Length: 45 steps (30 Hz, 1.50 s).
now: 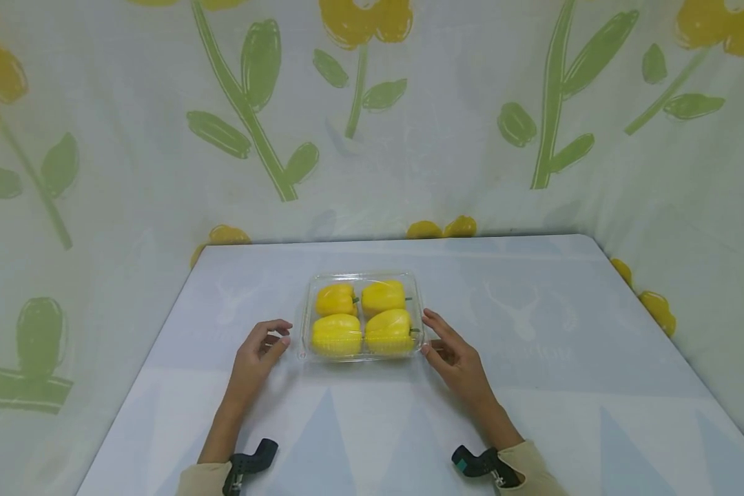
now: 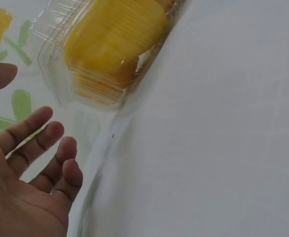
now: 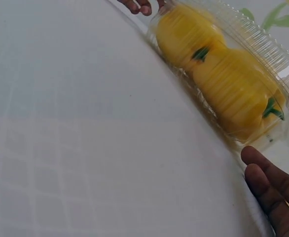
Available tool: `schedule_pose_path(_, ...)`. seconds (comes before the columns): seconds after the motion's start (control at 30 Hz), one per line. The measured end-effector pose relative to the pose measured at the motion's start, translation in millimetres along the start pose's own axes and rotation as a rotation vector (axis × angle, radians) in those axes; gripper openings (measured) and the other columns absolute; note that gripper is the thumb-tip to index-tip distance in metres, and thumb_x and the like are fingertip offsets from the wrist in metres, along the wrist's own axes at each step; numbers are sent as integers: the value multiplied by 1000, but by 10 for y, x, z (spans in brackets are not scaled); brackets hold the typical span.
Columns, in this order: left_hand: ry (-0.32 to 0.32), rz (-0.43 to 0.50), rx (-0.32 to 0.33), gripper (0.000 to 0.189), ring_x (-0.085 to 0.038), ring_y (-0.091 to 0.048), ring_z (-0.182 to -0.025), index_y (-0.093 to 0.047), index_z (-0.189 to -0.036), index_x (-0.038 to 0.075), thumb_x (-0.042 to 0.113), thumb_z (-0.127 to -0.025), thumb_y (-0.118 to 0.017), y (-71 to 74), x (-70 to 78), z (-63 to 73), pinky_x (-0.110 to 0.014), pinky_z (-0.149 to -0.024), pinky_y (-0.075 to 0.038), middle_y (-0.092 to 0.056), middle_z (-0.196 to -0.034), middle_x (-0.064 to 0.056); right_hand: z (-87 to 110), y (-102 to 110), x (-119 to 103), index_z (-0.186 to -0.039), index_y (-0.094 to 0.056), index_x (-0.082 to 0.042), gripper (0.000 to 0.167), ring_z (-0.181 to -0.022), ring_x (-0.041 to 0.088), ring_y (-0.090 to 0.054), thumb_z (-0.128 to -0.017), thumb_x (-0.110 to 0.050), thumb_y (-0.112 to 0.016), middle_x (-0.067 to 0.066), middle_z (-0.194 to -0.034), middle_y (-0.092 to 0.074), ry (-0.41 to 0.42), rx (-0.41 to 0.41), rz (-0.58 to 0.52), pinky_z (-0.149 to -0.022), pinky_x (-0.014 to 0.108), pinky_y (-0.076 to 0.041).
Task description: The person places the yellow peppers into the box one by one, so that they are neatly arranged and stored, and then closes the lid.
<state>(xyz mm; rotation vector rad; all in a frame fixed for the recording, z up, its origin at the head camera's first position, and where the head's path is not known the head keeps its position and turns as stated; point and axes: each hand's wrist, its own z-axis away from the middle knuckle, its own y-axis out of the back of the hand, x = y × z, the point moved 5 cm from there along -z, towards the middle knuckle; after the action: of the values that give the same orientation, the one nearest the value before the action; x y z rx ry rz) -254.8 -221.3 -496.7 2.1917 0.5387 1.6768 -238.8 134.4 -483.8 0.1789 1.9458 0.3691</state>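
A clear plastic clamshell box [image 1: 306, 318] lies flat on the table, its lid down over several yellow bell peppers [image 1: 337, 335] with green stems. To the left of the box, my left hand [image 1: 257, 355] hovers with loosely bent fingers; the left wrist view shows its palm and a gap between the fingers and the box. At the box's right side is my right hand [image 1: 461, 365], thumb and fingers spread along that edge. Its fingertips touch or nearly touch the plastic, but I cannot tell which. Neither hand grips anything.
The pale table [image 1: 533, 331] has faint blue triangle shapes along its near part. Behind and beside it hangs a white cloth [image 1: 434, 138] with yellow flowers and green leaves. Each forearm wears a black wrist mount [image 1: 480, 463] below a beige sleeve [image 1: 530, 472].
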Motion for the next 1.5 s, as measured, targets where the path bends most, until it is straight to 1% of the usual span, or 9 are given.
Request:
schedule_pose_path(0.2,139,102,-140,23,-25,-60,-78,-67,-115,11,29,-100,-62,-88,-40,25,-29,-68,-51,-66,-97,-8,13,4,-15,-144,-52,-1,51,-97,30,-68,-95,-1,-65,13,-154,-43,-29,0,15,-84,33,-56)
schedule_pose_path(0.37,172,157,-253,21,-26,-57,-74,-67,-103,3,23,-99,-62,-140,-11,23,-30,-65,-49,-64,-86,-14,2,-6,-25,-144,-52,-1,50,-97,28,-68,-95,-1,-65,13,-153,-44,-27,7,24,-85,32,-55)
schedule_pose_path(0.5,222,166,-287,26,-22,-54,-73,-67,-96,1,26,-99,-61,-160,-18,37,-30,-66,-47,-60,-80,-11,-2,-11,-37,-143,-52,0,50,-95,27,-68,-95,1,-64,15,-153,-44,-19,9,29,-85,33,-55)
schedule_pose_path(0.63,264,199,-301,27,-19,-52,-71,-66,-92,0,26,-99,-62,-188,-34,48,-29,-65,-45,-57,-76,-9,1,0,-49,-142,-53,2,49,-93,26,-68,-94,2,-64,16,-152,-44,-12,9,26,-84,32,-56)
schedule_pose_path(0.8,268,245,-314,29,-17,-50,-69,-65,-90,-3,24,-99,-62,-225,-18,51,-30,-63,-44,-55,-75,-10,7,18,-59,-142,-53,1,50,-92,26,-68,-94,3,-65,17,-152,-45,-17,13,15,-83,30,-55)
schedule_pose_path(0.93,303,257,-310,28,-16,-49,-69,-64,-89,-2,24,-99,-62,-246,-23,41,-28,-61,-43,-56,-76,-10,7,27,-54,-142,-53,2,50,-90,26,-69,-94,3,-65,17,-152,-45,-14,14,14,-82,29,-55)
schedule_pose_path(1.1,357,281,-277,23,-16,-49,-70,-64,-90,-2,20,-97,-64,-260,-30,40,-26,-61,-43,-58,-78,-9,7,34,-48,-142,-52,3,50,-88,27,-69,-94,4,-65,18,-152,-44,-10,12,8,-81,28,-55)
schedule_pose_path(1.33,366,316,-207,20,-17,-51,-72,-65,-93,-5,16,-95,-66,-253,9,50,-27,-62,-45,-59,-78,-7,19,36,-35,-142,-52,3,50,-87,30,-69,-94,4,-65,18,-153,-43,-1,0,-14,-80,30,-56)
schedule_pose_path(1.5,376,298,-252,27,-19,-53,-76,-65,-96,-3,23,-97,-66,-244,-11,51,-27,-66,-46,-60,-82,-10,17,31,-27,-141,-53,4,50,-86,32,-69,-93,6,-65,19,-152,-44,13,9,-20,-79,29,-56)
